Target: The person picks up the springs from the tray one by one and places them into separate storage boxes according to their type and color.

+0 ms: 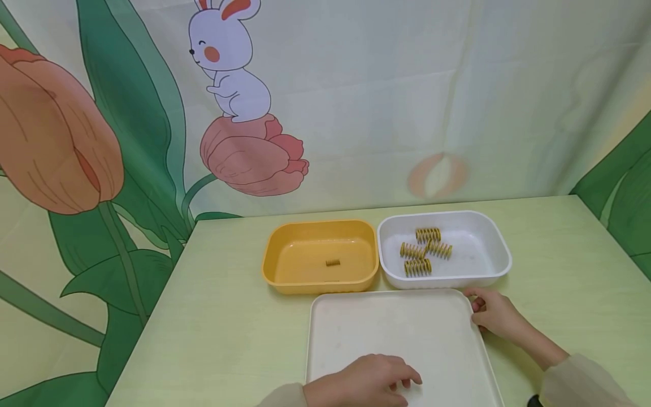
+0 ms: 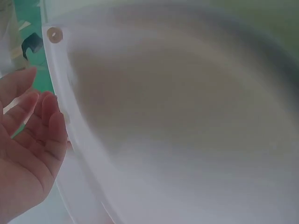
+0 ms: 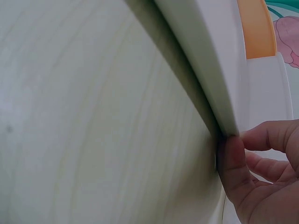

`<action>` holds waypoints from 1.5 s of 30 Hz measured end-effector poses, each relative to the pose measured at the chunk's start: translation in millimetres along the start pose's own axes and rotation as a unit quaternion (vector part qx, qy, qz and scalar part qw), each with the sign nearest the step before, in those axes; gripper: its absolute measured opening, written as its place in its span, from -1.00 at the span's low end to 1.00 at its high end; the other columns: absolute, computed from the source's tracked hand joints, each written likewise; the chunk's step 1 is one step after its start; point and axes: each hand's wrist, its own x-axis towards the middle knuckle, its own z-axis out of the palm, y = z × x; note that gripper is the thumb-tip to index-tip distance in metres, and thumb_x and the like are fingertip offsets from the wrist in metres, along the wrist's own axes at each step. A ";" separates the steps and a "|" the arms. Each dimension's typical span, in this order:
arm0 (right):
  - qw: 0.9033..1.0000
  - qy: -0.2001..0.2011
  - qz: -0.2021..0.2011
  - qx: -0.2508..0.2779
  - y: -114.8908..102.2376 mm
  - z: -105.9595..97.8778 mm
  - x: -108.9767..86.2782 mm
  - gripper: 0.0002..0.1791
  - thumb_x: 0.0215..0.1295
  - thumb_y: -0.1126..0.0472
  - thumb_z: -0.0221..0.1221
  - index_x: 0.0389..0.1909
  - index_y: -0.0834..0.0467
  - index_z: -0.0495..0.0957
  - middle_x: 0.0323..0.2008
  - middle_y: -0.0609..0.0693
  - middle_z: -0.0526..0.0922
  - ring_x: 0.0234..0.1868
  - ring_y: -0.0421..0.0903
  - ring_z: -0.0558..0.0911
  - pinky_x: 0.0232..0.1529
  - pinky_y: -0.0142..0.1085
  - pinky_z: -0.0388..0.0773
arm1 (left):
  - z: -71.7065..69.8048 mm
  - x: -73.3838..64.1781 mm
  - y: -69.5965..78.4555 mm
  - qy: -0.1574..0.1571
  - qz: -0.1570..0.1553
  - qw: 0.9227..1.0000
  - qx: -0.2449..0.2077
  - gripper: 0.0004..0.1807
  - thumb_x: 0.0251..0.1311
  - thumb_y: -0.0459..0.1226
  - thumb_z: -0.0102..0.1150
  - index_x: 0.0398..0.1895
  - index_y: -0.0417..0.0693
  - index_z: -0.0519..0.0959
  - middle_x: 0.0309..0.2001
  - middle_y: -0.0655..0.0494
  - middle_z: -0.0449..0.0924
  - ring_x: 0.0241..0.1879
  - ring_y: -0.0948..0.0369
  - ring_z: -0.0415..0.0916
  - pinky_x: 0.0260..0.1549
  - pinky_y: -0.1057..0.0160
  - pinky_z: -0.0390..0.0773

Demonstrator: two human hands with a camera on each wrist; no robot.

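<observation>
A cream-white rectangular tray [image 1: 396, 333] lies flat on the table. My right hand [image 1: 498, 316] is at its far right corner; in the right wrist view the thumb [image 3: 232, 158] presses the tray's outer side and the index finger bends over the rim, pinching it. My left hand [image 1: 368, 381] hovers over the near part of the tray with loosely bent fingers and holds nothing. In the left wrist view its fingers [image 2: 56, 135] look relaxed; whether they touch the tray is unclear.
Behind the tray stand a yellow bin [image 1: 290, 285] with one small spring [image 1: 333, 263] and a white bin [image 1: 480, 249] with several larger brass-coloured springs [image 1: 418, 267]. The bins sit side by side. A printed curtain [image 1: 356, 102] hangs behind the table [image 1: 213, 328].
</observation>
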 end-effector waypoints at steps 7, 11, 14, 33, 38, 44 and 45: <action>1.000 0.001 -0.001 0.000 -2.3 -0.3 -0.9 -0.51 -0.20 0.48 0.03 -0.07 0.38 0.37 -0.50 0.04 0.41 -0.64 -0.17 0.42 -0.66 -0.36 0.43 | 4.9 6.0 3.1 -0.025 0.013 0.999 0.025 -0.63 0.04 -0.22 0.14 -0.01 0.11 0.44 -0.27 0.33 0.50 -0.40 0.56 0.39 -0.41 0.70 0.24; 1.000 0.001 -0.003 0.002 -2.3 -0.3 -0.7 -0.51 -0.20 0.48 0.02 -0.08 0.38 0.37 -0.51 0.04 0.41 -0.64 -0.17 0.42 -0.66 -0.36 0.43 | 7.0 8.6 3.6 -0.028 0.024 0.999 0.033 -0.64 0.06 -0.25 0.11 -0.01 0.10 0.45 -0.26 0.33 0.51 -0.38 0.57 0.40 -0.40 0.71 0.23; 1.000 0.002 -0.003 0.002 -1.7 -0.4 -0.3 -0.51 -0.20 0.48 0.02 -0.08 0.38 0.37 -0.51 0.05 0.42 -0.64 -0.17 0.42 -0.66 -0.36 0.43 | 7.8 9.9 4.6 -0.028 0.029 0.998 0.040 -0.65 0.07 -0.23 0.10 -0.02 0.10 0.45 -0.26 0.33 0.51 -0.38 0.58 0.39 -0.40 0.72 0.22; 1.000 -0.001 0.001 0.002 -3.4 -0.9 -1.2 -0.50 -0.19 0.47 0.02 -0.07 0.38 0.36 -0.50 0.05 0.42 -0.63 -0.17 0.41 -0.66 -0.36 0.42 | 10.1 20.9 13.0 -0.075 0.017 0.994 0.074 -0.73 0.12 -0.20 0.03 -0.08 0.16 0.50 -0.33 0.36 0.48 -0.40 0.54 0.36 -0.50 0.63 0.28; 1.000 -0.002 0.005 0.001 -2.8 -0.7 -1.0 -0.51 -0.18 0.47 0.03 -0.06 0.38 0.36 -0.49 0.05 0.42 -0.62 -0.17 0.41 -0.65 -0.36 0.42 | 11.7 21.8 15.5 -0.065 0.015 0.993 0.099 -0.77 0.11 -0.18 0.03 -0.15 0.20 0.53 -0.35 0.39 0.49 -0.42 0.55 0.36 -0.54 0.62 0.27; 1.000 0.000 0.006 0.001 -1.7 -0.5 -0.6 -0.52 -0.17 0.47 0.03 -0.07 0.37 0.36 -0.49 0.05 0.41 -0.62 -0.17 0.41 -0.65 -0.36 0.42 | 9.4 23.2 21.2 -0.065 0.013 0.991 0.112 -0.78 0.09 -0.20 0.03 -0.17 0.20 0.53 -0.38 0.39 0.48 -0.44 0.54 0.35 -0.57 0.61 0.25; 1.000 0.000 0.006 0.002 -1.6 -0.5 -0.6 -0.52 -0.17 0.47 0.03 -0.07 0.37 0.36 -0.49 0.05 0.41 -0.62 -0.17 0.41 -0.65 -0.36 0.42 | 9.3 23.6 22.0 -0.068 0.013 0.992 0.110 -0.78 0.10 -0.21 0.03 -0.17 0.20 0.53 -0.38 0.39 0.48 -0.44 0.55 0.34 -0.57 0.61 0.25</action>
